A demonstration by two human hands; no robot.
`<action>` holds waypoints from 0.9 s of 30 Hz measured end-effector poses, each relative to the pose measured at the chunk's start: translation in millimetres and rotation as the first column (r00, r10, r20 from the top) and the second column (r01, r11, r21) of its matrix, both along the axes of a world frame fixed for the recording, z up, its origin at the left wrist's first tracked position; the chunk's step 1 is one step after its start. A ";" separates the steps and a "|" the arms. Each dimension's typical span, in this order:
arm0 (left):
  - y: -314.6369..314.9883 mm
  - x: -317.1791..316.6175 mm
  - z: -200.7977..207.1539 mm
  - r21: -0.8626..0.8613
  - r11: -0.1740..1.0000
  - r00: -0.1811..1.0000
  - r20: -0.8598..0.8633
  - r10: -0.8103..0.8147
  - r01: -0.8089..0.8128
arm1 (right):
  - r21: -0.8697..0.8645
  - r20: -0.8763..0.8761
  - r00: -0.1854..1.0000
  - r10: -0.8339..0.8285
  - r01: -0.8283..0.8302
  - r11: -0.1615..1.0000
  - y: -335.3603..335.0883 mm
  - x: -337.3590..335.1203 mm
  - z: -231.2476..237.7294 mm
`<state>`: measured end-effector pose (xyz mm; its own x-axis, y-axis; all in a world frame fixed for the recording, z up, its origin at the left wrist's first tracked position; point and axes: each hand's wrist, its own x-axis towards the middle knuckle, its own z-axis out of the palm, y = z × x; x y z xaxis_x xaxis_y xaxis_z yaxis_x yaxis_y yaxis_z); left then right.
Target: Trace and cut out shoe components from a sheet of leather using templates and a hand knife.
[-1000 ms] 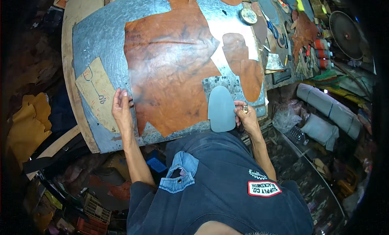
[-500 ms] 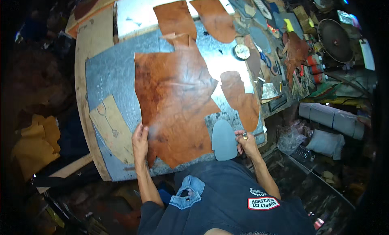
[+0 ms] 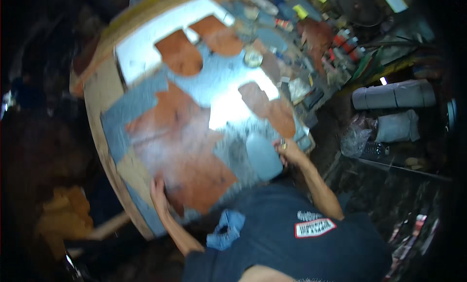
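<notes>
A large brown leather hide (image 3: 194, 167) with a ragged outline lies across the worktable. My left hand (image 3: 158, 192) is closed on its near left edge, the fingers blurred. My right hand (image 3: 292, 154) is closed at the right edge of a flat grey rounded template (image 3: 262, 158). A small gold and dark thing shows at its fingers; I cannot make out what it is. Beyond the template lies a long brown leather piece (image 3: 279, 117). Two rounded brown leather pieces, one left (image 3: 180, 53) and one right (image 3: 217, 35), lie farther back.
Under the hide's left side is a tan pattern sheet (image 3: 134, 171). A round tin (image 3: 253, 58) stands near the back right, beside scattered tools and scraps. Grey rolled material (image 3: 394, 94) and a pale bag (image 3: 398, 126) sit off the table's right side.
The large hide has turned and slid left and nearer with my left hand, uncovering more tabletop and the back left leather piece. The view has tilted; my right hand stays at the template.
</notes>
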<state>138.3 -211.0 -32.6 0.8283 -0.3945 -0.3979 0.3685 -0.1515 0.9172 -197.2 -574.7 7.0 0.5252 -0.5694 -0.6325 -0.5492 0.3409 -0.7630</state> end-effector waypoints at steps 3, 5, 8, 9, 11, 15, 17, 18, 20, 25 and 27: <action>14.5 -1.4 -10.3 -0.019 0.996 0.996 -0.036 -0.084 0.083 | 0.065 0.023 0.999 -0.046 0.045 0.997 1.9 -2.6 -7.3; 14.8 -2.3 -15.1 -0.021 1.000 1.000 -0.019 -0.011 0.010 | 0.050 0.071 0.997 -0.032 0.028 0.998 3.3 -1.6 -7.8; 13.0 -4.4 -19.7 -0.038 0.996 0.995 -0.048 0.082 -0.084 | 0.051 0.064 0.998 -0.018 0.014 0.999 3.0 0.7 -6.9; 13.1 -4.9 -20.2 -0.081 0.992 0.993 -0.076 0.089 -0.095 | 0.041 0.063 0.998 0.017 -0.020 0.999 3.0 1.3 -6.1; 14.1 -6.0 -20.2 -0.041 0.991 0.989 -0.081 0.124 -0.128 | 0.055 0.017 0.999 -0.035 0.034 0.998 4.3 2.1 -6.1; 15.1 -5.4 -21.6 -0.105 0.985 0.985 -0.122 0.123 -0.136 | 0.033 0.035 0.999 -0.024 0.023 0.999 4.7 2.0 -8.4; 15.7 -4.8 -23.6 -0.138 0.989 0.996 -0.072 0.050 -0.059 | 0.043 0.045 0.998 -0.033 0.031 0.999 4.9 1.0 -8.5; 16.2 -4.0 -24.4 -0.156 0.987 0.997 -0.062 0.036 -0.045 | 0.024 0.065 0.998 -0.012 0.010 1.000 5.4 0.9 -8.0; 16.1 -3.3 -26.0 -0.185 0.983 0.999 -0.050 0.009 -0.019 | 0.003 0.070 0.997 -0.017 0.016 1.000 6.3 1.0 -5.3; 15.3 -3.1 -26.8 -0.202 0.978 0.993 -0.111 0.032 -0.054 | 0.007 0.054 0.998 -0.033 0.033 0.999 9.1 1.8 -0.4; 13.3 -2.4 -26.9 -0.203 0.978 0.995 -0.094 0.033 -0.052 | -0.014 0.001 1.000 -0.030 0.030 0.999 7.8 -0.1 -1.3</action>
